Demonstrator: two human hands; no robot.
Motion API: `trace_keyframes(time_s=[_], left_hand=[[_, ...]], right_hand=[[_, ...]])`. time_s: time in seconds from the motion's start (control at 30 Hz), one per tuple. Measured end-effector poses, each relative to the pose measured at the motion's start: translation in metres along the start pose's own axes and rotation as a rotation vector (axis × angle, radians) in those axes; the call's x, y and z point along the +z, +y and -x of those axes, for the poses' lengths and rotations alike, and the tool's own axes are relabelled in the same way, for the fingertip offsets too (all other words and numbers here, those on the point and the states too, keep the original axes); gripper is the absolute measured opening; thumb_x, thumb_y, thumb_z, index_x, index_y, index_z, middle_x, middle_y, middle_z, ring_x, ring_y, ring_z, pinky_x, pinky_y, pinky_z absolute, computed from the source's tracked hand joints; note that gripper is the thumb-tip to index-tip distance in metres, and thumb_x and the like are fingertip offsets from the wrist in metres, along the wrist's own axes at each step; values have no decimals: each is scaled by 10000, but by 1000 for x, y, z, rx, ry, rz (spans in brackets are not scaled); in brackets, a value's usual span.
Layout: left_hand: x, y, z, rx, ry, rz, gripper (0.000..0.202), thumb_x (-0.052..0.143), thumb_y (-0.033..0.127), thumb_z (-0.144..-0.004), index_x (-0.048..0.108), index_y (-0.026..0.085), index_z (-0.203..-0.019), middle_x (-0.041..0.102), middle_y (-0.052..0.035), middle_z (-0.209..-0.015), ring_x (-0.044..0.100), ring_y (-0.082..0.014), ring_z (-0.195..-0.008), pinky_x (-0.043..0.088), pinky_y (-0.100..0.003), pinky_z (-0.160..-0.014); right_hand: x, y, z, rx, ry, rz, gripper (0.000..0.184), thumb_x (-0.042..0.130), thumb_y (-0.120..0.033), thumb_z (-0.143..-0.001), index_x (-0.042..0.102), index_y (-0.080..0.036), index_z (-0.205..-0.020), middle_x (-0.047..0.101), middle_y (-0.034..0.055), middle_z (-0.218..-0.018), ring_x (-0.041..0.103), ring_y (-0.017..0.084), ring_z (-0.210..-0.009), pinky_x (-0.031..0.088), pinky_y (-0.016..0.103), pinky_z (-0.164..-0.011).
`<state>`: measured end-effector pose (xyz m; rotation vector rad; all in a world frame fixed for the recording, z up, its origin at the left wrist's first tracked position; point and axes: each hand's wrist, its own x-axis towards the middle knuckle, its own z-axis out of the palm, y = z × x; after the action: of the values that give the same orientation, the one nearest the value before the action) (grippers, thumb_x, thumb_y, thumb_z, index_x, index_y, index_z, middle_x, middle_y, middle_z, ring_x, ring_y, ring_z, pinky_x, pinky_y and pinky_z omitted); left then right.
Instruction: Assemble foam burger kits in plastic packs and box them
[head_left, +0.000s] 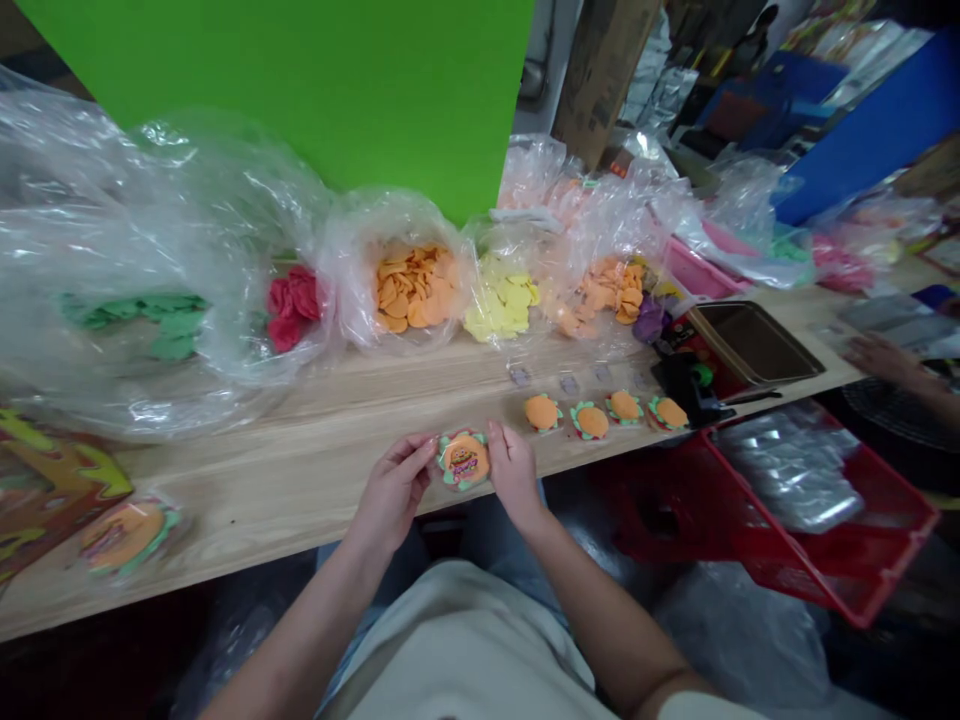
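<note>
A toy hamburger in a clear wrapper with a printed burger picture is held just over the near edge of the wooden table. My left hand pinches its left side between thumb and fingers. On the opposite side, my right hand grips the wrapper's edge. Several more toy hamburgers with orange tops and green frills lie to the right, the closest hamburger just beyond my right hand. Another wrapped hamburger rests at the far left, against a printed cardboard box.
Clear plastic bags along the back hold green pieces, red pieces, orange pieces and yellow pieces. A brown tray lies at right. Below is a red crate with clear packs. Another person's hand shows far right.
</note>
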<state>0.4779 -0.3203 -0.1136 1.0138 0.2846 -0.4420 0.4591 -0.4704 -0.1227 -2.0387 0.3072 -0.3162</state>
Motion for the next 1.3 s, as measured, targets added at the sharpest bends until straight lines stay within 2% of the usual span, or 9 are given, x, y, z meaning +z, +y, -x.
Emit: trace_keyframes(time_s=[0.17,0.27,0.4,0.6,0.87,0.97,1.1,1.2,1.3], left_hand=[[12,22,7,-77,-268,-192,313,675,303,-704,559,233,-987,585,-13,-961,568,-138,-847,508,-264,-706],[26,24,7,-26,-203,-250,476,719,276,-655,507,252,-1081,576,-10,-1004,578,-149,-859,524,-285,-683],[38,14,2,75,-44,-94,408,698,324,-675,506,239,-1025,574,-8,-1022,595,-137,-818,520,-288,-671],[36,3,-3,176,10,-57,382,664,340,-709,471,255,-1027,573,20,-897,557,-80,-643,446,-198,-547],[42,6,9,187,-56,-169,409,671,317,-699,463,237,-1042,570,16,-869,520,-80,-601,421,-196,-525],[35,9,12,191,-70,-225,407,668,311,-705,479,233,-1057,582,2,-900,547,-103,-691,444,-214,-608],[17,19,22,128,-189,-389,407,687,281,-686,531,222,-1058,607,-23,-941,564,-149,-817,455,-249,-706],[1,22,33,-3,-366,-525,424,703,264,-656,561,216,-1052,614,-51,-972,573,-186,-840,470,-283,-704],[-18,13,45,-57,-491,-623,443,694,248,-654,556,235,-1074,602,-61,-990,577,-194,-831,473,-294,-686]], right_hand=[[-12,-11,-25,-111,-83,110,419,382,-435,-879,401,-188,-541,358,-52,-490,337,84,-493,244,231,-497],[-10,-18,-41,-97,-56,29,449,385,-486,-863,382,-193,-523,361,-48,-484,358,87,-493,273,229,-496],[4,-16,-32,71,102,-248,466,246,-525,-886,379,-204,-575,377,-46,-484,391,89,-459,350,218,-470],[19,1,17,187,-326,-597,285,558,-458,-767,551,-180,-827,568,-18,-658,560,108,-580,471,218,-517],[18,2,30,207,-315,-740,260,591,-444,-750,591,-185,-774,626,0,-683,588,126,-614,505,269,-611],[13,8,36,210,-352,-692,288,550,-478,-775,581,-192,-792,632,10,-727,598,139,-656,510,284,-636],[-23,21,26,146,-597,-517,254,592,-433,-760,561,-193,-838,614,9,-815,589,140,-784,491,279,-725],[-52,22,15,164,-552,-414,261,569,-430,-778,512,-206,-902,568,-18,-806,563,111,-722,482,241,-649],[-58,14,20,141,-818,-265,232,504,-433,-823,499,-202,-838,539,-47,-685,535,92,-585,438,199,-525]])
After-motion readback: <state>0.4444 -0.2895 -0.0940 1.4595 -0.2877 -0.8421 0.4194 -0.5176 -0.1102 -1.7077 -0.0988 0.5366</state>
